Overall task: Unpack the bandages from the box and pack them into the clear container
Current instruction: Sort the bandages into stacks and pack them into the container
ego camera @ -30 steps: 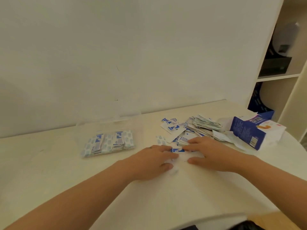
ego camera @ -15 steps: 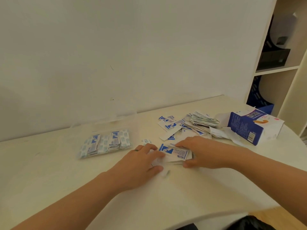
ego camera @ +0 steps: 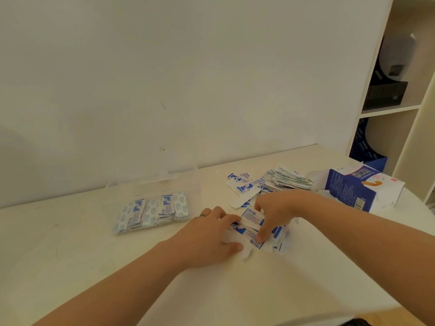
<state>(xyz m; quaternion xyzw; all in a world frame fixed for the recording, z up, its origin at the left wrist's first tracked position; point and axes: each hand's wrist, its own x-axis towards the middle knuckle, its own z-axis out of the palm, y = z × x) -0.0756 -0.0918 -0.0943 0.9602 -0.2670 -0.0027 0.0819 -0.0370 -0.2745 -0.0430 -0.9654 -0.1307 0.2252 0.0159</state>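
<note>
Clutching bandage bundle (ego camera: 250, 228), left hand (ego camera: 207, 241), right hand (ego camera: 280, 208), fingers (ego camera: 227, 220) curled, loose pile (ego camera: 289, 180) behind, box (ego camera: 353, 189) beyond

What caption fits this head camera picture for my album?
Left hand and right hand gather wrapped bandages on the table, between clear container and blue box.

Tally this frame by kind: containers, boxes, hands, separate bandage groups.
Clear plastic container: 1
Blue-and-white cardboard box: 1
Bare hands: 2 (left hand, right hand)
Groups of blue-and-white wrapped bandages: 3 (packed group in container, held group, loose heap beside box)
Total: 7
Single bandages overlap too much to count.
</note>
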